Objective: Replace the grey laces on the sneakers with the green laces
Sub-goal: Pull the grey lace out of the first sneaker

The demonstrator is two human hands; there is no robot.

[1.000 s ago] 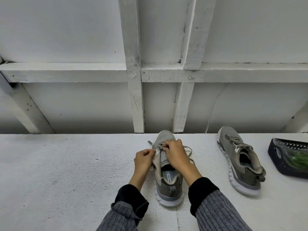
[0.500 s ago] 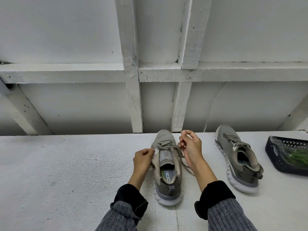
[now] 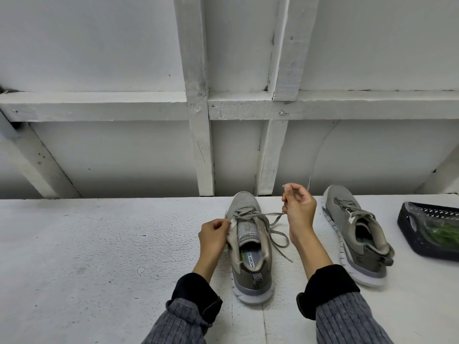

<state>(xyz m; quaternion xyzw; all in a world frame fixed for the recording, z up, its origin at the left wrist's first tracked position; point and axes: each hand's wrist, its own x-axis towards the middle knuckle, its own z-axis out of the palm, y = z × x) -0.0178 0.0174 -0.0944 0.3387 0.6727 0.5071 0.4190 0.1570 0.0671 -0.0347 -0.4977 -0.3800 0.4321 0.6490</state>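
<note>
Right hand (image 3: 299, 209) risen toward frame centre, pinching grey lace (image 3: 269, 216) taut rightward from sneaker (image 3: 249, 247); left hand (image 3: 214, 233) grips eyelet edge, apparently.

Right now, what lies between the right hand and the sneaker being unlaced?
In the head view, only the grey lace spans that gap, pulled from the near sneaker to the right hand; a loose loop lies on the white table below.
</note>
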